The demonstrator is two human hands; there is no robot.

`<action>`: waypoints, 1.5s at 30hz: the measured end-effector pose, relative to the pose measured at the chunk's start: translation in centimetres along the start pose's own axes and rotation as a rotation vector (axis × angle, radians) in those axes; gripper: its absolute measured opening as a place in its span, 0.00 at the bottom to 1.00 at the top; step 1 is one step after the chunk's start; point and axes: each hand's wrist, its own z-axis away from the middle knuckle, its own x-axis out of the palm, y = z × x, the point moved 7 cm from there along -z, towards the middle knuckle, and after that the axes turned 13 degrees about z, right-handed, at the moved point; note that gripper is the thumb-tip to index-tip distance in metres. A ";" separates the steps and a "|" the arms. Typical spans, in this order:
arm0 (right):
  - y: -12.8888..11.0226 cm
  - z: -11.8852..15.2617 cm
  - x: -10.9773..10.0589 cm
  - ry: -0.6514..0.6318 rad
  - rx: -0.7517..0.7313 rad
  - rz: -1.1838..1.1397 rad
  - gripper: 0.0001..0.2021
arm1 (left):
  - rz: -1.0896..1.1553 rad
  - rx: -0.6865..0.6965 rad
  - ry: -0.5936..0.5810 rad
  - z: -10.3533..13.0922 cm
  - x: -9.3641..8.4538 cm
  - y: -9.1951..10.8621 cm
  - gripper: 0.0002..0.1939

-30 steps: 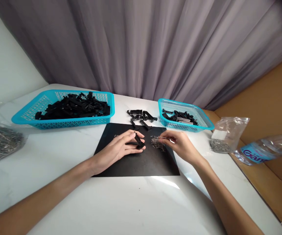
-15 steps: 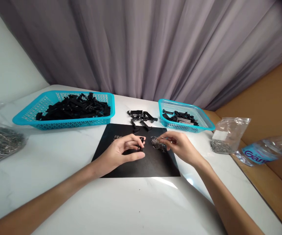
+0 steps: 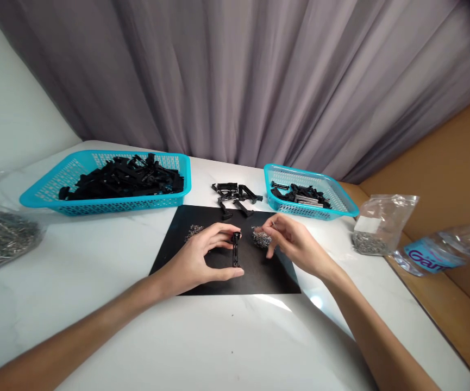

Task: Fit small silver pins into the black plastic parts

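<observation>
Between the thumb and fingers of my left hand a narrow black plastic part is held lengthwise, above the black mat. My right hand is closed in a pinch beside a pile of small silvery metal pieces on the mat's right side. A tiny shiny tip shows at its fingertips, too small to name. A second pile of small metal pieces lies behind my left hand and is partly hidden by it.
Several loose black plastic parts lie behind the mat. Blue baskets of black parts stand at the left and right. Bags of metal pieces sit far left and right, near a plastic bottle.
My left hand has turned the black plastic part so its long side shows, with the thumb lower. My right hand has drawn slightly up and back from the metal pile, fingers pinched.
</observation>
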 end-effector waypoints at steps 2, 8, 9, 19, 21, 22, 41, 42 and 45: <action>-0.5 0.0 -0.1 0.091 -0.034 0.096 0.12 | 0.001 0.018 -0.003 -0.1 0.1 0.2 0.34; -0.6 0.2 0.9 0.175 -0.014 0.024 0.09 | 0.018 0.080 -0.012 -0.2 0.5 0.5 0.34; -0.7 0.2 1.1 0.178 -0.017 -0.002 0.09 | 0.020 0.085 -0.009 -0.2 0.5 0.5 0.35; -3.3 0.6 2.1 0.354 -0.151 -0.157 0.04 | -0.006 0.145 0.029 0.2 0.8 1.3 0.36; -3.2 0.5 2.4 0.351 -0.129 -0.148 0.04 | -0.018 0.155 0.037 0.3 0.8 1.5 0.35; -3.2 0.6 2.5 0.352 -0.123 -0.137 0.04 | -0.025 0.160 0.040 0.4 0.8 1.6 0.35; -4.4 2.2 3.4 0.560 -0.205 0.222 0.06 | -0.130 0.195 0.073 0.6 0.7 1.2 0.33; -4.5 2.3 3.4 0.569 -0.220 0.230 0.06 | -0.132 0.194 0.073 0.7 0.8 1.3 0.33; -4.9 2.4 3.3 0.586 -0.280 0.232 0.08 | -0.139 0.187 0.078 0.7 0.8 1.5 0.34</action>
